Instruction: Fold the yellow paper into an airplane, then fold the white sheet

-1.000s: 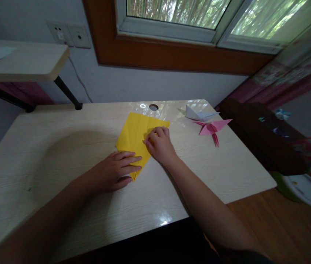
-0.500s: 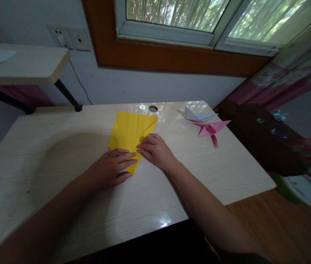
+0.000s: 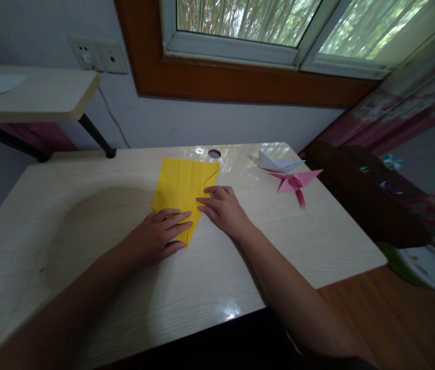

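A sheet of yellow paper [image 3: 181,182] lies on the table, creased lengthwise and folded to a point at its near end. My left hand [image 3: 161,232] rests on the lower left of the paper, its fingers stretched out across the narrow folded part. On the right edge is my right hand [image 3: 223,208], fingers apart and tips touching the folded flap. Part of the lower folds is hidden under my left fingers.
On the right of the pale wooden table [image 3: 279,246] stand a white folded paper piece [image 3: 277,163] and a pink origami piece [image 3: 296,181]. A raised shelf [image 3: 59,95] is at the back left, and a round cable hole [image 3: 214,153] near the back edge.
My right hand has slid slightly right and away from me, its fingers spreading more along the paper's right edge. My left hand and the paper stay nearly in place.
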Available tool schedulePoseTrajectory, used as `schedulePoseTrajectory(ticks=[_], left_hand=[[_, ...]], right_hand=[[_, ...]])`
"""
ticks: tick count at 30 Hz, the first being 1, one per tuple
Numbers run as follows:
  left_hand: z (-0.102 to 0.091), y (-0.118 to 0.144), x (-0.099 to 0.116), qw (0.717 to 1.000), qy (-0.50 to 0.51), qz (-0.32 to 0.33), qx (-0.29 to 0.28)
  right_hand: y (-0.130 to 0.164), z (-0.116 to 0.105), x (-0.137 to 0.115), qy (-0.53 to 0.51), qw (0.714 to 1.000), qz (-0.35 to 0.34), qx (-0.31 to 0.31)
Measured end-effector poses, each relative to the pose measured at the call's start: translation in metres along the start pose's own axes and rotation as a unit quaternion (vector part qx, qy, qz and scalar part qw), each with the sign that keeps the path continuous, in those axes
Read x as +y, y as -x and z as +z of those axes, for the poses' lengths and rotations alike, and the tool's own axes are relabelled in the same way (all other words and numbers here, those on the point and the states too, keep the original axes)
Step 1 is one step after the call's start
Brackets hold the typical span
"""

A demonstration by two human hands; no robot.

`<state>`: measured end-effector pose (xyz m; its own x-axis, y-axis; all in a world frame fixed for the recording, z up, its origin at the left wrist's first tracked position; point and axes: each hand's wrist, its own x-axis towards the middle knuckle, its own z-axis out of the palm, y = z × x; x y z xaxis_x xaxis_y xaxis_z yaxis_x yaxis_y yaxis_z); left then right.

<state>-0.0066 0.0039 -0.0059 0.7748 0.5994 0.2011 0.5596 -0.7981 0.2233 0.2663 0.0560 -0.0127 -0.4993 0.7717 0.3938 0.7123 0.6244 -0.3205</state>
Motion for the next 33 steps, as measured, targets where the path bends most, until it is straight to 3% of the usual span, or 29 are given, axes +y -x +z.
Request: schedulePoseTrajectory(ticks=[15, 20, 26, 33], left_hand=[[0.000, 0.000, 0.000, 1.000, 0.003, 0.007, 0.009], [0.000, 0.000, -0.001, 1.000, 0.007, 0.007, 0.009], [0.001, 0.000, -0.001, 1.000, -0.002, 0.004, 0.001], [-0.003, -0.001, 0.002, 1.000, -0.002, -0.003, -0.009]], right_hand=[[-0.003, 0.003, 0.009, 0.087, 0.992, 0.087, 0.034], [0.000, -0.002, 0.005, 0.057, 0.996, 0.049, 0.048], [0.005, -0.009, -0.007, -0.004, 0.995, -0.083, -0.060], [0.005, -0.009, 0.003, 0.053, 0.998, -0.007, -0.030]])
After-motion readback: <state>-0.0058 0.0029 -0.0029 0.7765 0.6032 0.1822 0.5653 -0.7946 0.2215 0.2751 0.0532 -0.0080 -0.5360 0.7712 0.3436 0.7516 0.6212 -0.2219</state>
